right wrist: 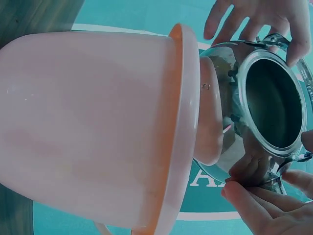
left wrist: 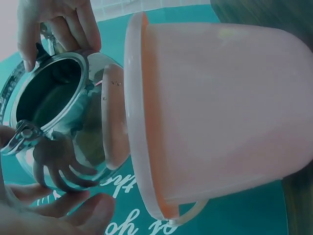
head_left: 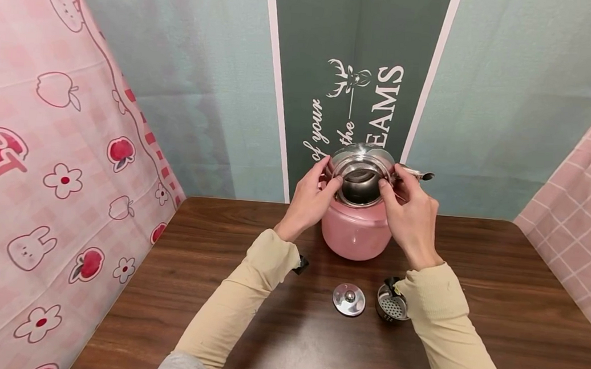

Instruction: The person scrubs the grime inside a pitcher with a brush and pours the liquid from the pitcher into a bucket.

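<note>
Both hands hold a shiny steel teapot (head_left: 361, 196) above the mouth of a pink bucket (head_left: 356, 234). My left hand (head_left: 311, 200) grips its left side, thumb near the mouth. On the spout side, my right hand (head_left: 414, 215) grips it the same way; the spout (head_left: 422, 175) points right. The teapot (left wrist: 95, 117) has no lid on, and its round mouth shows dark inside in both wrist views. A bail handle (left wrist: 11, 88) is hinged beside the mouth. Whether the teapot touches the bucket's rim (right wrist: 183, 132) I cannot tell.
A small steel lid (head_left: 349, 300) with a knob lies on the brown wooden table (head_left: 304, 351). To its right sits a perforated strainer basket (head_left: 392, 307), partly behind the right sleeve. Printed cloths (head_left: 199, 86) hang behind and at both sides.
</note>
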Action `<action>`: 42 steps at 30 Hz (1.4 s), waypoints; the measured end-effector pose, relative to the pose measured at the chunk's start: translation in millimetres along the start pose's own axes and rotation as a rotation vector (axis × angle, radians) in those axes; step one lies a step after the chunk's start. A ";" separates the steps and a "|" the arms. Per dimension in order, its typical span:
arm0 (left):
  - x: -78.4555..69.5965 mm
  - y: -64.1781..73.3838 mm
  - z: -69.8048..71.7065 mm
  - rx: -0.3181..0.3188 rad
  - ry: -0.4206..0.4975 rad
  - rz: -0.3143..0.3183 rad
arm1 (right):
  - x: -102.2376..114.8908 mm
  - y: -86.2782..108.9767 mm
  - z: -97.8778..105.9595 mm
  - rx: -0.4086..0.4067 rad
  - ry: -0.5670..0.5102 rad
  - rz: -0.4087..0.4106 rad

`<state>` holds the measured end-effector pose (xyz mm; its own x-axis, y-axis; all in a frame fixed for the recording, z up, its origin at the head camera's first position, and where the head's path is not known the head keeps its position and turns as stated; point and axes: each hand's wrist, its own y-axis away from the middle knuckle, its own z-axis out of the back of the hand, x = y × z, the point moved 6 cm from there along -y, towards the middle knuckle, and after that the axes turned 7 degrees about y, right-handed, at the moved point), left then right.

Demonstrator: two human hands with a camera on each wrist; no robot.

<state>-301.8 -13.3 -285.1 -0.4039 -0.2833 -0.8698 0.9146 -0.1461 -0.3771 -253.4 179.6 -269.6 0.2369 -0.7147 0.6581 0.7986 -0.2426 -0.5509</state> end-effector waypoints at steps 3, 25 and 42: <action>-2.2 0.0 0.7 -0.020 0.022 -0.014 | 1.1 0.7 -0.5 -0.001 0.011 0.007; -1.6 2.1 10.5 -0.066 0.075 0.130 | 10.7 0.5 3.1 0.041 0.043 0.024; -11.2 4.4 24.9 -0.080 0.162 0.152 | 21.8 2.2 2.8 0.097 0.057 0.048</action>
<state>-293.7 -34.4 -269.2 -0.2592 -0.1399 -0.9557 0.9658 -0.0364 -0.2566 -244.9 165.4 -255.1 0.2464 -0.7606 0.6006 0.8377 -0.1445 -0.5267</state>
